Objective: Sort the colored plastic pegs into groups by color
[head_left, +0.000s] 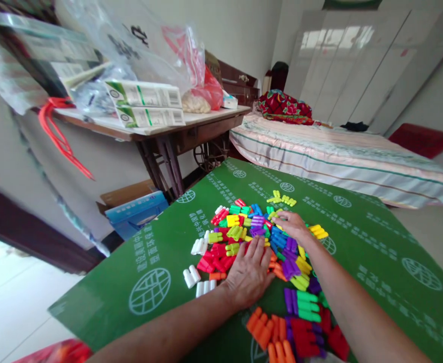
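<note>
A heap of small plastic building pieces (252, 237) in red, yellow, green, blue, purple, orange and white lies on a green printed table cover (361, 242). My left hand (250, 272) rests flat on the heap's near side, fingers stretched over red and orange pieces. My right hand (293, 225) reaches into the far side of the heap, fingers curled down among green and blue pieces; what they hold, if anything, is hidden. Orange, purple and red pieces (289, 333) lie close to me between my forearms.
A wooden sewing table (191, 128) at the left carries white boxes (146, 103) and plastic bags. A blue box (136, 212) sits under it. A bed with a striped cover (338, 156) stands behind the green table, white wardrobes beyond it.
</note>
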Action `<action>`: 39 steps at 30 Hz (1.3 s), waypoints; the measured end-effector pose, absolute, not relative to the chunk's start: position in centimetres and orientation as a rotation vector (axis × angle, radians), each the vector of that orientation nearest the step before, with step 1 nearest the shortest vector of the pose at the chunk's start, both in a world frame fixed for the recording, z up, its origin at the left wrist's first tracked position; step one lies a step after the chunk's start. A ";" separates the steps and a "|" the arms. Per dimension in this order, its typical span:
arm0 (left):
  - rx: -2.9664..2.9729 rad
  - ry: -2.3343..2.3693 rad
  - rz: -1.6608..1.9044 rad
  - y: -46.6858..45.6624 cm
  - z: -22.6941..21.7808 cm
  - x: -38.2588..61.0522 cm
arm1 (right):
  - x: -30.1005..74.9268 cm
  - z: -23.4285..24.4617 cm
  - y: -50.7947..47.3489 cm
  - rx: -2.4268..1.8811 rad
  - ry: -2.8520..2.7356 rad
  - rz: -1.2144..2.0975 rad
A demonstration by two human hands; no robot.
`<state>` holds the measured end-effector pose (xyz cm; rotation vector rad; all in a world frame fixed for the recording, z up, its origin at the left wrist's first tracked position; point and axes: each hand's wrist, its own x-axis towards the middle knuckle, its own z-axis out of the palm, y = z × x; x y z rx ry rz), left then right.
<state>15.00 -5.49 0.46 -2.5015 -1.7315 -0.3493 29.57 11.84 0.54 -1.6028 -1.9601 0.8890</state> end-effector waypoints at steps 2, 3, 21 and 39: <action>-2.448 -1.778 -0.345 -3.8 0.5 15.7 | 29.5 0.5 11.8 -1.578 -1.911 0.926; -2.422 -1.806 -0.341 -2.9 0.5 16.0 | 29.4 0.5 11.8 -1.562 -1.892 0.941; -2.148 -2.312 -0.348 -9.0 3.2 0.7 | 38.8 1.6 9.3 -1.706 -2.051 0.337; -2.542 -1.692 -0.448 -7.8 -1.0 11.7 | 34.2 -0.9 8.8 -1.654 -1.880 0.776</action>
